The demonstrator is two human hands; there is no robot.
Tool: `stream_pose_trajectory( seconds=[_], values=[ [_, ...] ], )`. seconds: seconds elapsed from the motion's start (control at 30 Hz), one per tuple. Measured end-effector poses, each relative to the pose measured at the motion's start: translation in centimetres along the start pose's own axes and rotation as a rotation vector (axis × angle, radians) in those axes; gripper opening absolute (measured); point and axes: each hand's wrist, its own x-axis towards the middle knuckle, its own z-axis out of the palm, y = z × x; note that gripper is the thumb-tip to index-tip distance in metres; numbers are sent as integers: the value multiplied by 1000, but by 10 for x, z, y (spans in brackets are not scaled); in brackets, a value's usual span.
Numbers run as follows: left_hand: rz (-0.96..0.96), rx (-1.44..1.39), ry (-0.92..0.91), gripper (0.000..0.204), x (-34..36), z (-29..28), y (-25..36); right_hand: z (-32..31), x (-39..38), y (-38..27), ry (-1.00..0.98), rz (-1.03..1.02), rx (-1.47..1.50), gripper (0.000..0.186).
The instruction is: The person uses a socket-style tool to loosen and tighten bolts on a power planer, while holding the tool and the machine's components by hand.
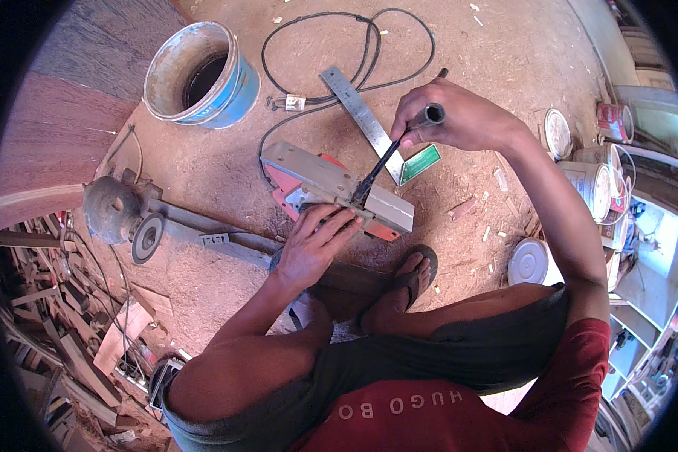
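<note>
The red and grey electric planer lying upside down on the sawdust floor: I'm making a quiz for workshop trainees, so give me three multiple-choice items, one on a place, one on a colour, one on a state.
1. Where does the long steel ruler lie?
A. Inside the bucket
B. On the floor beyond the planer
C. Under the foot

2. What colour is the outside of the round open bucket?
A. Blue
B. Yellow
C. Black

3. How does the right hand stand?
A. Open and flat on the floor
B. Shut on the black-shafted socket wrench
C. Resting on the knee

Answers:
1 B: the long steel ruler lies flat past the red and grey electric planer.
2 A: the round open bucket has a blue wall.
3 B: the right hand grips the black-shafted socket wrench, whose tip meets the planer, while the left hand presses the planer down.
</note>
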Motion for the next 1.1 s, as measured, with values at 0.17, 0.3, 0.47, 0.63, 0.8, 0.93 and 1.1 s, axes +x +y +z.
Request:
stream_pose_trajectory(
  seconds=[0.17,0.3,0.47,0.63,0.8,0.93,1.1],
  values=[
    [8,11,-8,48,1,-1,-1,6,9,4,-42,-6,-14,21],
    [3,2,1,46,3,-3,1,10,12,8,-53,-1,-37,19],
    [2,-8,11,45,2,-2,0,13,15,11,-60,-3,-26,18],
    [-2,-13,18,45,1,-1,0,13,16,5,-76,53,-51,19],
    [4,-2,19,46,3,-1,0,13,16,5,-97,80,-35,19],
    [4,-3,18,46,1,1,-1,16,16,6,-86,81,-38,19],
    [-4,-12,12,46,1,0,-1,16,17,6,-95,96,-34,18]
  ],
)
